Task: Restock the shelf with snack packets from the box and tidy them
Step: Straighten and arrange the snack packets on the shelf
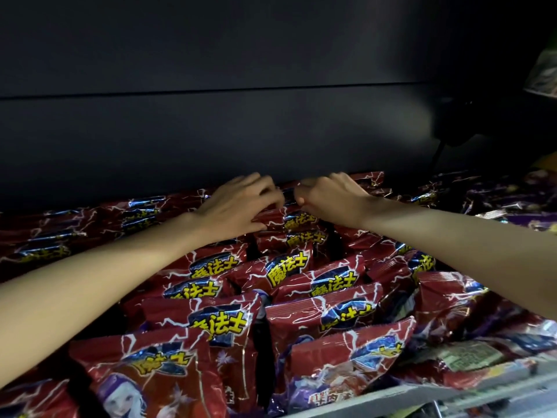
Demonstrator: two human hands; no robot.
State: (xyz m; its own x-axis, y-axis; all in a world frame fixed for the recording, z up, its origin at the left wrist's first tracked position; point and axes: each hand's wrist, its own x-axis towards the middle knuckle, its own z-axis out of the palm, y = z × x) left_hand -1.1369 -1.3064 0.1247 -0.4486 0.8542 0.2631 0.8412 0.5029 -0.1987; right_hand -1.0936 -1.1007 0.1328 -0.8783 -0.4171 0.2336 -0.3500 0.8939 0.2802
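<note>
Beside red packets [211, 324], purple packets [512, 200]

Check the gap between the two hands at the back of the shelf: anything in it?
Head view: the top edge of a red snack packet shows in the narrow gap between the left hand and right hand; both hands' fingers curl onto it.
</note>
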